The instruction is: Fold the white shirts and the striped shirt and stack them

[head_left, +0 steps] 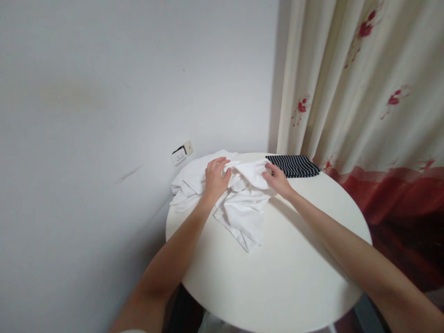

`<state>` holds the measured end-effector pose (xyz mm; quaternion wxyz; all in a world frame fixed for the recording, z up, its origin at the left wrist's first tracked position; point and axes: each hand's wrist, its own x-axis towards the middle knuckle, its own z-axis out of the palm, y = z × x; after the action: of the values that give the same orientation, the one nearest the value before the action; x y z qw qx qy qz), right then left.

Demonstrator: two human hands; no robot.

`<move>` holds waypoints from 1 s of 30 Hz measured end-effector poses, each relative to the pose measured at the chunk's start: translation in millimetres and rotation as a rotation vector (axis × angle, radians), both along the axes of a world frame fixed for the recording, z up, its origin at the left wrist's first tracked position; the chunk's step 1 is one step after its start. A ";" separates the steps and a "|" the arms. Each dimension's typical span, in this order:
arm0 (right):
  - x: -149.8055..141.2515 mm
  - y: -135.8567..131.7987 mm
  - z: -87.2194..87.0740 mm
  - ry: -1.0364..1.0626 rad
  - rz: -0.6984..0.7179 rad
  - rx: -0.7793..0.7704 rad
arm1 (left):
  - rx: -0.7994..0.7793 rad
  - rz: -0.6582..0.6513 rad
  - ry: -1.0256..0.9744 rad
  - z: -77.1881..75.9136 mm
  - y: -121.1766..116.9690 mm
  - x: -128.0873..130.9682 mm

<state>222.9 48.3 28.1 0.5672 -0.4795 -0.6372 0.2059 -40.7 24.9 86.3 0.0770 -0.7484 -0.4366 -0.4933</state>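
No text, label, brand, number or sign can be read here.

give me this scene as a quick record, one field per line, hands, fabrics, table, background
left hand: at the bunched white cloth, fingers curved; firmness of grip unclear
right hand: holding the cloth's right end
more white fabric: beyond the left hand, crumpled; cannot tell if a separate piece
striped cloth: dark with light stripes, lying flat near the far right edge
table: white, rounded
background: wall socket, floral curtain
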 end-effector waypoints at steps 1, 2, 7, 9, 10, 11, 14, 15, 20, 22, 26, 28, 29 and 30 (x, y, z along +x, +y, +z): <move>7.0 3.5 0.7 0.079 -0.049 -0.085 | -0.014 0.035 -0.019 -2.3 6.8 -5.9; 14.8 6.7 1.6 0.156 -0.081 -0.162 | -0.035 0.051 -0.029 -5.7 13.1 -10.8; 54.8 16.4 6.8 0.372 -0.135 -0.327 | -0.229 0.008 -0.068 -36.2 40.6 -20.4; 65.6 18.3 7.9 0.380 -0.152 -0.327 | -0.330 -0.052 -0.099 -48.6 47.1 -19.3; 69.3 18.8 8.2 0.364 -0.168 -0.313 | -0.371 -0.084 -0.104 -53.6 48.6 -17.8; 72.1 19.0 8.4 0.326 -0.198 -0.285 | -0.402 -0.116 -0.095 -57.7 48.7 -15.8; 75.2 16.5 10.5 0.182 -0.332 -0.166 | -0.450 -0.230 -0.002 -65.1 42.9 -6.4; 74.6 14.5 12.0 0.124 -0.371 -0.103 | -0.457 -0.279 0.037 -66.6 40.1 -2.8; 60.6 -1.1 21.2 -0.498 -0.256 0.277 | -0.395 -0.438 0.129 -70.8 35.8 6.5; 53.7 -6.2 21.1 -0.737 -0.182 0.268 | -0.381 -0.410 0.083 -70.3 38.2 4.8; 49.2 -11.2 15.8 -0.951 -0.203 0.109 | -0.396 -0.371 0.059 -65.5 38.7 1.8; 52.3 -11.8 17.1 -0.970 -0.223 0.050 | -0.420 -0.364 0.053 -61.7 36.2 4.0; 54.6 -11.3 20.2 -0.952 -0.222 0.033 | -0.429 -0.355 0.041 -59.4 34.8 5.8; 57.1 -10.0 25.2 -0.911 -0.214 0.021 | -0.433 -0.342 0.024 -56.7 33.6 7.9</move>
<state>280.0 38.3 53.3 0.2522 -0.5783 -0.7704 -0.0916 -32.8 58.5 29.6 -0.1641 -0.8159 -0.3984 -0.3856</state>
